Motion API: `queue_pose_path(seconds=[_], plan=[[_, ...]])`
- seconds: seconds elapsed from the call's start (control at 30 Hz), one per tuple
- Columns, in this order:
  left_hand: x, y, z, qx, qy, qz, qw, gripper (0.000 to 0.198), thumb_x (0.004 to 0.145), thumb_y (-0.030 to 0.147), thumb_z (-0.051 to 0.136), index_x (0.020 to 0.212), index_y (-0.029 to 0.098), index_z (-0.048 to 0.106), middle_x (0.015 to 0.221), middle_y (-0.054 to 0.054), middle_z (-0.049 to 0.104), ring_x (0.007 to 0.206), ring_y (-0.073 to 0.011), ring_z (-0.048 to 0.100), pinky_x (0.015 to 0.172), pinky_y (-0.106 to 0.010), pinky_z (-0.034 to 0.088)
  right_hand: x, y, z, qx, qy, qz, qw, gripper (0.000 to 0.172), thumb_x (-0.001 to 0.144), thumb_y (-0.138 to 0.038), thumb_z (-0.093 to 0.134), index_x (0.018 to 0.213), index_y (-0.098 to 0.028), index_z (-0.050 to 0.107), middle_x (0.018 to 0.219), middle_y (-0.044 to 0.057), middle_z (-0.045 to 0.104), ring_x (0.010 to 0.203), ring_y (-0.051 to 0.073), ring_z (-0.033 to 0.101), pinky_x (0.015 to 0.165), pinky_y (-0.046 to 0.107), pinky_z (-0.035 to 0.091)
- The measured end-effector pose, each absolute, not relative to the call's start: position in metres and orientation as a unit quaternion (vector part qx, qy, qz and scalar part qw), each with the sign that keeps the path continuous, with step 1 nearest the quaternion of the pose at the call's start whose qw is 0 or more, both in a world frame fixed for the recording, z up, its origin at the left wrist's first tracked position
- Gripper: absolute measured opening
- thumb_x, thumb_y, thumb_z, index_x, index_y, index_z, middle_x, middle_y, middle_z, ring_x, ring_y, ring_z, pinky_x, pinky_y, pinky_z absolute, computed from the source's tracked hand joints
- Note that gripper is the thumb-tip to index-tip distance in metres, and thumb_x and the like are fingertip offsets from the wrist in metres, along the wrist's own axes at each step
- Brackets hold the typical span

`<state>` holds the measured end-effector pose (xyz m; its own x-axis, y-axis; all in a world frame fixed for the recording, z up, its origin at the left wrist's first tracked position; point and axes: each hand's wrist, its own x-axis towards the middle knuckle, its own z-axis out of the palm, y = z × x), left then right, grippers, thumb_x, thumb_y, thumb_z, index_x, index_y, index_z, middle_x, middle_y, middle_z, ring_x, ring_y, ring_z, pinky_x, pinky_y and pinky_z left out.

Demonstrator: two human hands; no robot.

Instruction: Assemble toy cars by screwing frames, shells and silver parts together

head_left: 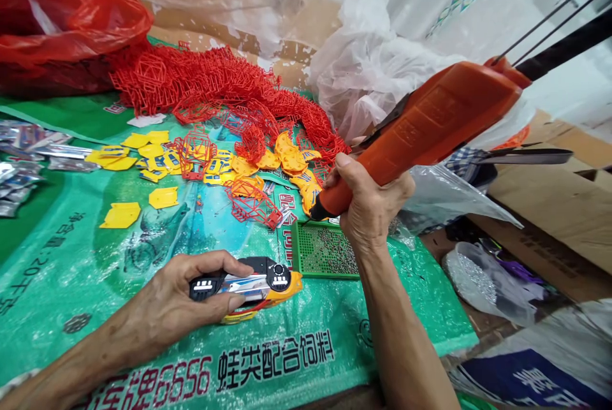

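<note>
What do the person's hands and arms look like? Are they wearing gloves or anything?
The left hand and right hand are bare, without gloves. No watch or bracelet shows on either wrist. The right forearm has no sleeve in view; something pale by the left forearm is too unclear to call one.

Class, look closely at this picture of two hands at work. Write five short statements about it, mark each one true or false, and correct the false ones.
1. The right hand holds an orange tool. True.
2. The left hand is empty. False: the left hand grasps a black-and-yellow piece.
3. A green tray full of small holes lies on the green sheet. True.
4. The bag at the upper left is blue. False: it is a red bag.
5. Loose yellow pieces lie on the sheet. True.
</note>
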<state>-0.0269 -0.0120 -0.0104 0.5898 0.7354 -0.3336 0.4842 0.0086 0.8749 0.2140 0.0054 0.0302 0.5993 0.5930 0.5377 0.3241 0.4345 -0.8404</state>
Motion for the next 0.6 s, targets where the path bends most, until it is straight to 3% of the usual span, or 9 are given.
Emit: queue_pose_path(seconds=[0.6], plan=[[-0.0269,-0.0129,-0.0065,0.698,0.446,0.1,0.551,0.039,0.074,0.05,0.063,0.097,0.022,0.075,0.083,0.002,0.073,0.064,-0.013,0.057,0.055,-0.019,0.039,0.2167,0.0019,0.0324,-0.536,-0.454,0.066,0.709,0.023,0.072,-0.037,0.074,0.068,-0.021,0.057,0.054,-0.005,0.056,0.044,0.013,0.056,0.045,0.03,0.051]])
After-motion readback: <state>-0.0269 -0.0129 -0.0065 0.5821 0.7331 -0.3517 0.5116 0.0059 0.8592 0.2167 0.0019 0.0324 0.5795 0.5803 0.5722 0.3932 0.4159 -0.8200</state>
